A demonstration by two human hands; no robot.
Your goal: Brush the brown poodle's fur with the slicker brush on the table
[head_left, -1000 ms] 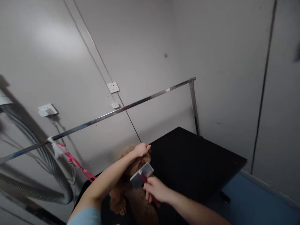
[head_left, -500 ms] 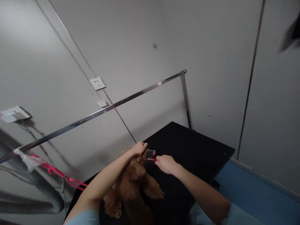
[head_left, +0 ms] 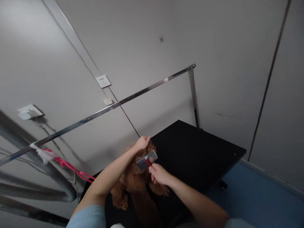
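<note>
A brown, curly-coated dog [head_left: 135, 182] is on the black table [head_left: 197, 148], below my arms. My left hand [head_left: 142, 142] is closed at the top of the dog's head, gripping its fur or ear; exactly which part I cannot tell. In my right hand [head_left: 159, 173] is a slicker brush [head_left: 147, 160] with a red handle and a flat rectangular metal head. The brush head lies against or just over the fur of the dog's head, right below my left hand.
A metal rail [head_left: 133, 98] runs above the table, with a pink leash [head_left: 68, 166] tied to its left part. A grey corrugated hose [head_left: 54, 177] hangs at the left. Sockets [head_left: 103, 81] sit on the wall behind.
My right hand has moved left, bringing the brush from beside the dog's head onto it, its flat back now turned to view. My left hand keeps its hold. The camera view has shifted slightly.
</note>
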